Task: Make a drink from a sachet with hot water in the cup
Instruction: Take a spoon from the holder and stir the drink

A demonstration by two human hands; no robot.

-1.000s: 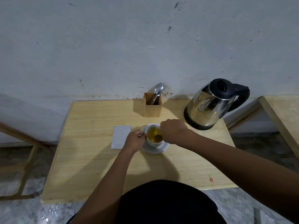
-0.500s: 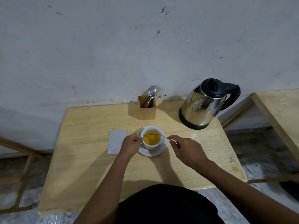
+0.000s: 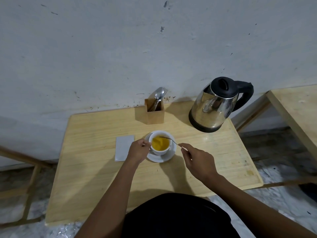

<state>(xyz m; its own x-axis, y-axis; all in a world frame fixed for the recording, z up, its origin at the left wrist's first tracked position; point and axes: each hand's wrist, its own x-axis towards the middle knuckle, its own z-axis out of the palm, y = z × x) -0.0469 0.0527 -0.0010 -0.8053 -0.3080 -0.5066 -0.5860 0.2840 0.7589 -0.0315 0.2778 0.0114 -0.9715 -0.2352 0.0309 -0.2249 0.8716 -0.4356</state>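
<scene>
A white cup (image 3: 160,151) full of yellow drink stands on a white saucer (image 3: 169,156) in the middle of the wooden table (image 3: 96,177). My left hand (image 3: 138,151) grips the cup at its left side. My right hand (image 3: 197,159), to the right of the cup, pinches the handle end of a thin metal spoon (image 3: 171,140). The spoon's bowl lies over the drink, resting across the cup's rim. A flat white sachet (image 3: 123,147) lies on the table just left of my left hand.
A steel electric kettle (image 3: 216,107) with a black lid and handle stands at the back right. A wooden holder (image 3: 154,112) with cutlery stands against the wall. A second wooden table (image 3: 298,114) is to the right.
My right hand has drawn back from above the cup to its right side, so the spoon now lies slanted across the rim. My left hand has stayed on the cup.
</scene>
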